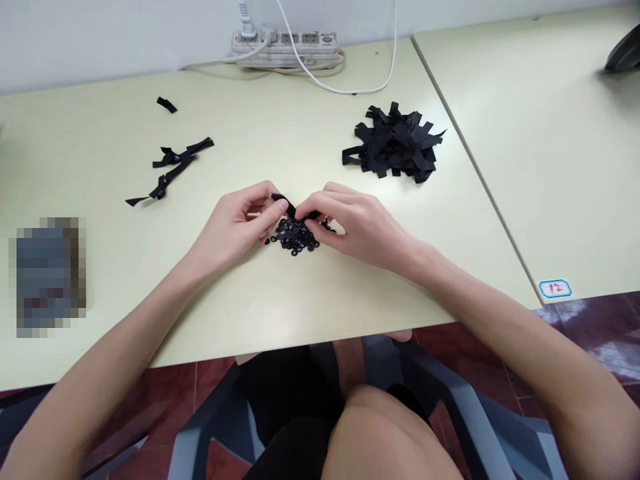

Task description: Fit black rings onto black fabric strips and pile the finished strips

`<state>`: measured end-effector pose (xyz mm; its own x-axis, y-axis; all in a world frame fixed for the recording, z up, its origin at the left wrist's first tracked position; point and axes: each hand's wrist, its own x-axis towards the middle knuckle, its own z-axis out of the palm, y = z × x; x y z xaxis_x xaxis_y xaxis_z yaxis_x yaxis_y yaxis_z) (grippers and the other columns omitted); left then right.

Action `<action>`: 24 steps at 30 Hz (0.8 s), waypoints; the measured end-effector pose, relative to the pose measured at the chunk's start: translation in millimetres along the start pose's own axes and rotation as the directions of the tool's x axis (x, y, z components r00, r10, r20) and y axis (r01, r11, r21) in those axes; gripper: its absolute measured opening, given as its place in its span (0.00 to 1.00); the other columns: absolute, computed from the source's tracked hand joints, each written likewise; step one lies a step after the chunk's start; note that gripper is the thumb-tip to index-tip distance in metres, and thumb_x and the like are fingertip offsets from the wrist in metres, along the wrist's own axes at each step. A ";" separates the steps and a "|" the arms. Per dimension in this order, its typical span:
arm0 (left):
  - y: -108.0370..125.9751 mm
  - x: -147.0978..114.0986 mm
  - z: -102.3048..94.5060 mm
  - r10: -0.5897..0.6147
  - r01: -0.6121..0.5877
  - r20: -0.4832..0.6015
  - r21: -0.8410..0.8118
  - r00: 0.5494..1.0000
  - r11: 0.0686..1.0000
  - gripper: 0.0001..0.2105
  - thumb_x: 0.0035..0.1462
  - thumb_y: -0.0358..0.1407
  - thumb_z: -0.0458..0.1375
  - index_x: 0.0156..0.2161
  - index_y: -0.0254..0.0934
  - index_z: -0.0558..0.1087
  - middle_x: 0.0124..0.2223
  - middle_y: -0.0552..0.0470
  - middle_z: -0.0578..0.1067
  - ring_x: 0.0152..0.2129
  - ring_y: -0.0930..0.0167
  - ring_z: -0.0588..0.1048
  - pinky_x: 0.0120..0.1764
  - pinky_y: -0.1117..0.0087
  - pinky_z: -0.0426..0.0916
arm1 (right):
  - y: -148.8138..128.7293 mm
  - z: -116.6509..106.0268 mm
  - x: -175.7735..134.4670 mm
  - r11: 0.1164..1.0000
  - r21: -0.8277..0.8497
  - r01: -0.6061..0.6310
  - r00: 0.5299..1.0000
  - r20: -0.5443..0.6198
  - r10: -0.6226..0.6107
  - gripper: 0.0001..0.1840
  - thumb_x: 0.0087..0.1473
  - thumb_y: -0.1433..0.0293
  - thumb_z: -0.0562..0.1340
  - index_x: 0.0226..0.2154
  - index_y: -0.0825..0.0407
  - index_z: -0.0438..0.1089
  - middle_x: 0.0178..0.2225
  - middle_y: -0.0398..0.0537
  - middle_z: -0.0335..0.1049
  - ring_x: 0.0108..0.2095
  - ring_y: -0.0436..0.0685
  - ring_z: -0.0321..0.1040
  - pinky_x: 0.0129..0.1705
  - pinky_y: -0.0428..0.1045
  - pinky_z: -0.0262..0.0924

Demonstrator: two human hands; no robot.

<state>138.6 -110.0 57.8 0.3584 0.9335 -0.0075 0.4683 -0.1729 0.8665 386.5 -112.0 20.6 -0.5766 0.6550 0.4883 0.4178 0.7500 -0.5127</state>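
Both hands meet over a small heap of black ring-like pieces (296, 239) near the table's front. Between thumb and fingers, my left hand (245, 217) pinches one end of a black fabric strip (283, 203). My right hand (347, 217) is closed at the strip's other side, its fingertips on the strip just above the heap. Whether a ring piece is also between the right fingers is hidden. Off to the right lies a pile of black strips (397, 143). Several black strips with small round pieces on them (173, 170) lie at the left.
A power strip (285, 47) with plugs stands against the wall, and a white cable (345, 90) loops onto the table. One short black strip (167, 105) lies at the back left. A blurred-out object (47, 277) is at far left. A table seam (480, 167) runs along the right.
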 end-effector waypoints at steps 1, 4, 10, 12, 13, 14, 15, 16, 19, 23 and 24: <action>0.4 -0.2 0.5 0.005 -0.005 -0.002 -0.012 1.000 1.000 0.15 0.72 0.49 0.65 0.36 0.42 0.75 0.27 0.55 0.72 0.24 0.70 0.69 0.31 0.67 0.66 | -1.6 -0.7 0.1 0.999 0.031 -0.027 1.000 -0.002 0.027 0.11 0.74 0.76 0.59 0.52 0.49 0.74 0.43 0.48 0.82 0.42 0.55 0.75 0.40 0.50 0.65; 1.5 -1.2 2.9 0.010 -0.010 0.017 -0.021 1.000 1.000 0.15 0.70 0.50 0.67 0.38 0.41 0.76 0.30 0.54 0.73 0.26 0.71 0.69 0.30 0.69 0.66 | -4.3 -1.9 -0.1 0.988 0.112 -0.102 0.995 0.010 0.101 0.18 0.72 0.75 0.62 0.62 0.48 0.69 0.43 0.45 0.81 0.40 0.54 0.77 0.41 0.49 0.67; 4.1 -3.7 5.2 0.032 -0.034 0.053 0.037 0.998 0.999 0.12 0.70 0.47 0.66 0.38 0.40 0.79 0.34 0.52 0.77 0.30 0.70 0.73 0.33 0.68 0.69 | -1.3 -0.7 -1.0 0.970 0.203 -0.132 0.991 0.018 0.131 0.19 0.73 0.72 0.64 0.63 0.46 0.71 0.38 0.40 0.80 0.34 0.52 0.74 0.41 0.48 0.67; 5.6 -4.2 4.9 0.040 -0.041 0.054 0.023 0.998 0.999 0.12 0.69 0.47 0.66 0.39 0.40 0.81 0.34 0.51 0.77 0.29 0.70 0.72 0.32 0.68 0.68 | -2.6 -0.8 0.4 0.961 0.243 -0.129 0.991 -0.015 0.136 0.11 0.73 0.71 0.65 0.55 0.47 0.75 0.37 0.41 0.81 0.34 0.51 0.74 0.41 0.48 0.68; 6.1 -4.0 4.7 0.043 -0.044 0.051 0.012 0.998 0.999 0.13 0.69 0.47 0.66 0.39 0.40 0.82 0.33 0.52 0.77 0.29 0.70 0.71 0.31 0.68 0.67 | -3.7 -1.2 1.5 0.957 0.261 -0.124 0.990 -0.033 0.137 0.07 0.72 0.70 0.66 0.51 0.48 0.76 0.37 0.42 0.81 0.34 0.52 0.75 0.41 0.49 0.68; 6.0 -3.2 4.2 0.048 -0.048 0.047 0.002 0.998 0.999 0.13 0.70 0.48 0.66 0.40 0.40 0.82 0.32 0.52 0.77 0.28 0.71 0.70 0.31 0.68 0.66 | -4.5 -1.9 2.8 0.954 0.274 -0.120 0.989 -0.048 0.138 0.04 0.73 0.68 0.66 0.48 0.48 0.76 0.38 0.42 0.82 0.35 0.52 0.76 0.41 0.49 0.69; 4.9 -1.8 3.3 0.051 -0.051 0.042 -0.003 0.998 0.999 0.13 0.71 0.48 0.65 0.41 0.40 0.83 0.32 0.52 0.76 0.27 0.71 0.70 0.31 0.68 0.66 | -4.4 -3.2 4.2 0.953 0.277 -0.119 0.988 -0.063 0.142 0.03 0.73 0.67 0.66 0.46 0.48 0.76 0.38 0.43 0.82 0.36 0.53 0.76 0.41 0.50 0.70; 2.6 0.7 1.6 0.054 -0.054 0.031 -0.003 0.998 0.999 0.14 0.73 0.48 0.64 0.42 0.40 0.83 0.31 0.52 0.76 0.27 0.71 0.70 0.31 0.67 0.66 | -2.7 -5.2 5.5 0.955 0.268 -0.123 0.985 -0.085 0.151 0.04 0.73 0.65 0.67 0.45 0.48 0.76 0.37 0.44 0.82 0.35 0.53 0.77 0.41 0.51 0.70; -14.0 13.2 -12.1 0.067 -0.064 -0.101 0.027 0.993 0.998 0.15 0.76 0.46 0.61 0.41 0.39 0.84 0.31 0.53 0.76 0.29 0.72 0.71 0.35 0.66 0.66 | 16.9 -16.8 6.7 0.971 0.164 -0.175 0.948 -0.240 0.211 0.09 0.75 0.59 0.67 0.45 0.47 0.75 0.33 0.43 0.79 0.32 0.55 0.74 0.39 0.53 0.69; -51.7 31.4 -55.9 0.113 -0.035 -0.447 0.178 0.888 0.983 0.12 0.75 0.45 0.67 0.43 0.38 0.82 0.41 0.57 0.76 0.38 0.74 0.69 0.45 0.67 0.65 | 73.2 -45.5 -2.2 0.975 -0.013 -0.220 0.843 -0.506 0.184 0.13 0.77 0.53 0.64 0.45 0.43 0.72 0.30 0.44 0.76 0.31 0.58 0.70 0.38 0.55 0.64; -61.3 33.7 -69.4 0.126 -0.002 -0.509 0.238 0.852 0.971 0.11 0.73 0.46 0.69 0.46 0.39 0.81 0.47 0.57 0.75 0.45 0.72 0.68 0.50 0.67 0.65 | 87.8 -52.9 -5.6 0.978 -0.039 -0.206 0.838 -0.522 0.156 0.13 0.78 0.52 0.63 0.45 0.42 0.72 0.30 0.44 0.76 0.31 0.58 0.68 0.37 0.55 0.62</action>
<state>65.9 -46.2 39.1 -0.0466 0.9330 0.3569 0.6467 -0.2441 0.7226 463.5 -44.9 10.2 -0.0516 0.7141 0.6981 0.5550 0.6017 -0.5744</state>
